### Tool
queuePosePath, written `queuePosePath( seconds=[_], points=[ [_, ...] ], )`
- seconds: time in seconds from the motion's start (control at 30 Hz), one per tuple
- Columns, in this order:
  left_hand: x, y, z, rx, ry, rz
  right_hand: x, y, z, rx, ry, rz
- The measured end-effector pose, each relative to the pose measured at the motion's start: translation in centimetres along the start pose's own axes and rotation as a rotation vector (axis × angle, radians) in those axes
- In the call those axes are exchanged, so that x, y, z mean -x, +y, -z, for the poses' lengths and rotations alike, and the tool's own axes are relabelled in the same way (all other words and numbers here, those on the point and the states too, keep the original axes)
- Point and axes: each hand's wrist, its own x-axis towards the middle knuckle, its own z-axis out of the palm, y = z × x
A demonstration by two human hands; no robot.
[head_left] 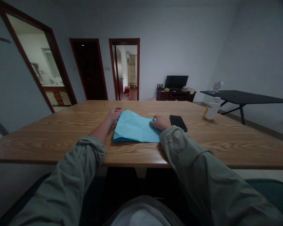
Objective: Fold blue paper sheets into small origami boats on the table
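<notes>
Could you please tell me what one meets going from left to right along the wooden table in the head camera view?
left hand → creased light-blue paper → right hand → black smartphone → white bottle

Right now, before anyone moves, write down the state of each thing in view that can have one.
Blue paper: creased, lying flat, edges layered
Left hand: fingers at the paper's left edge
Right hand: resting on the paper's right edge
Smartphone: lying flat, screen dark
Television: screen dark

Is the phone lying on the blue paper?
No, the phone lies on the wooden table, to the right of the blue paper.
</notes>
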Motion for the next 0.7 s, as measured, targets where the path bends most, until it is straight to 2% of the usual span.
queuePosePath(
  seconds=[0.13,0.27,0.4,0.7],
  points=[
    [0.0,-0.4,0.2,-0.009,-0.018,-0.116,0.1,-0.1,0.2,0.006,-0.020,-0.004],
    [-0.3,-1.0,0.3,-0.002,-0.055,-0.122,0.5,-0.4,0.6,0.013,-0.028,-0.001],
    [-0.8,-1.4,0.3,-0.007,-0.046,-0.200,0.7,-0.6,0.9,0.017,-0.039,-0.008],
    [-0.3,-0.9,0.2,-0.022,-0.032,-0.245,0.2,-0.4,0.2,0.034,-0.032,-0.010]
  ],
)
